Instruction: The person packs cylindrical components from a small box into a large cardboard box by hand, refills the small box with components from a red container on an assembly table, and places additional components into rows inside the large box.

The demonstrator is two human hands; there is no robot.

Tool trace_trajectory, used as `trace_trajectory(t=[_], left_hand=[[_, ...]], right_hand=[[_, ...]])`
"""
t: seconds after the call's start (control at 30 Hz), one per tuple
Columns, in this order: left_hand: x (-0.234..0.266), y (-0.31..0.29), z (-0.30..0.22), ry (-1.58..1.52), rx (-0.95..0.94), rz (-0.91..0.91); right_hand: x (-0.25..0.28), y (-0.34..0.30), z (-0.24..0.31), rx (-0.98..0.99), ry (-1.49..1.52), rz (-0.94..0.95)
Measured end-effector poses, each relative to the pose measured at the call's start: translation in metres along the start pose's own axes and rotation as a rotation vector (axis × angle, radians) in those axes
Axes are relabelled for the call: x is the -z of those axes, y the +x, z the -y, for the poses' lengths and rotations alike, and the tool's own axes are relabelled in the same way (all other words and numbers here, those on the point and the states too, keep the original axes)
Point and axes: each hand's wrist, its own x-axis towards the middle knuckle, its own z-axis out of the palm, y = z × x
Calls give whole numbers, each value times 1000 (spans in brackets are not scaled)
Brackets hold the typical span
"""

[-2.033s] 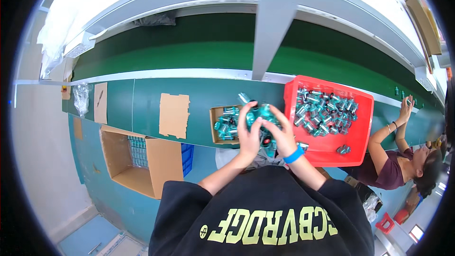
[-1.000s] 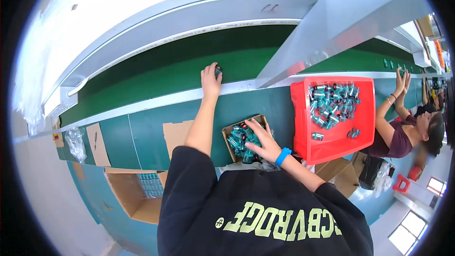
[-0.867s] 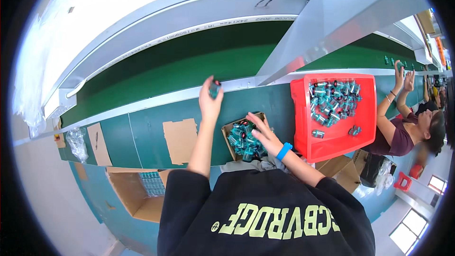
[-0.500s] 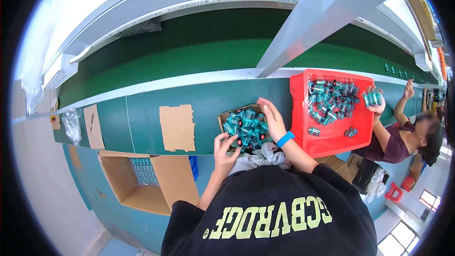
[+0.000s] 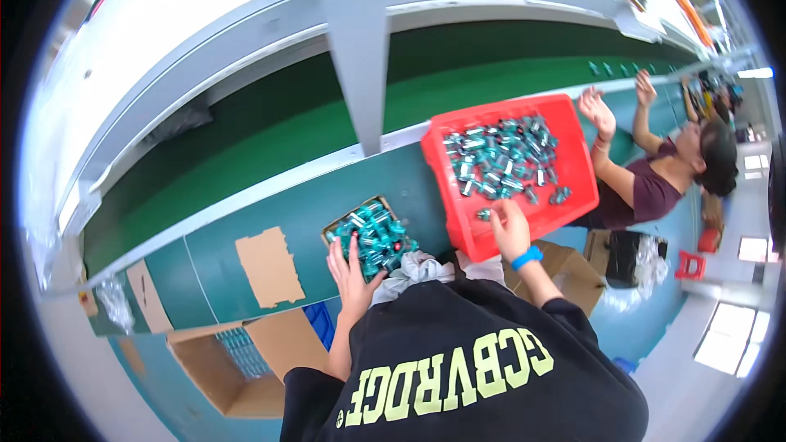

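My left hand [image 5: 354, 277] rests at the near left edge of a small cardboard box [image 5: 331, 232], its fingers spread against the pile. Heaped in that box are small clear teal plastic parts [image 5: 372, 233] shaped like little bottles, some with red and black ends. My right hand [image 5: 512, 233], with a blue wristband, reaches over the near wall of a red plastic bin [image 5: 577, 184]. Its fingertips are beside a single teal part [image 5: 484, 214] on the bin floor; no firm grip shows. More such parts [image 5: 508, 155] lie loose in the bin.
Flat cardboard pieces [image 5: 270, 268] lie on the green bench to the left. Below the bench edge stands an open carton [image 5: 201, 368] holding teal parts. A grey post [image 5: 356, 49] rises behind the boxes. A co-worker [image 5: 655, 184] sits at the right with both hands raised.
My right hand has left the small box and gone right into the red bin. My left hand stays at the small box. The view has shifted; the co-worker's near hand no longer shows parts.
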Motion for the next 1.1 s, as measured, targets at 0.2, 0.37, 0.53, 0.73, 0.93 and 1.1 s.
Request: trace_trajectory(t=[0.2,0.37,0.53,0.73,0.93,1.1], left_hand=[[-16,9,14,-55,-43,-55],[-9,12,11,-68,-73,-91],[-14,-5,16,-158,-80,-170],[-14,-15,22,-257,-6,-204],[2,-12,21,-292,87,-394],[-6,-42,40,-379,260,-504]], right_hand=[[-6,51,-44,-271,-480,440],[-61,70,-72,-216,-614,250],[-67,63,-87,26,-763,238],[-52,74,-85,29,-428,214],[-24,88,-106,154,-244,68],[27,48,39,0,245,167]])
